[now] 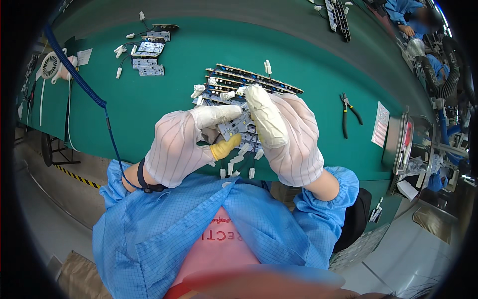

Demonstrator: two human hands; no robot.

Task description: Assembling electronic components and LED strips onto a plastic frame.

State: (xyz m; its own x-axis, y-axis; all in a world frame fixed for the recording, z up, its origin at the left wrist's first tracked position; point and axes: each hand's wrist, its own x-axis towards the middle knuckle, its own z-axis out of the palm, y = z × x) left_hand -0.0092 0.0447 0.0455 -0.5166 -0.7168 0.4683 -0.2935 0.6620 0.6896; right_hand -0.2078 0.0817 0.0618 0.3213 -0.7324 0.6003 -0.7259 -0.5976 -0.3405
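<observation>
My left hand [177, 142], in a thin striped glove with white and yellow fingertip covers, pinches a small white circuit board [230, 129] between finger and thumb. Close against that board's right end is my right hand [289, 134], gloved the same way. Its fingers are curled together, and whatever they grip is hidden behind them. Beneath and around both hands lie more small boards with white plug connectors [234, 162] on short leads. Just beyond the hands, several long circuit boards [249, 74] lie side by side, carrying rows of components.
A green mat [189, 45] covers the bench. At the back left lies a group of boards [148, 55]; a small fan [51, 65] stands farther left. Cutting pliers [347, 114] and a printed sheet [380, 124] lie right. A blue coiled cord [74, 72] runs to my left wrist.
</observation>
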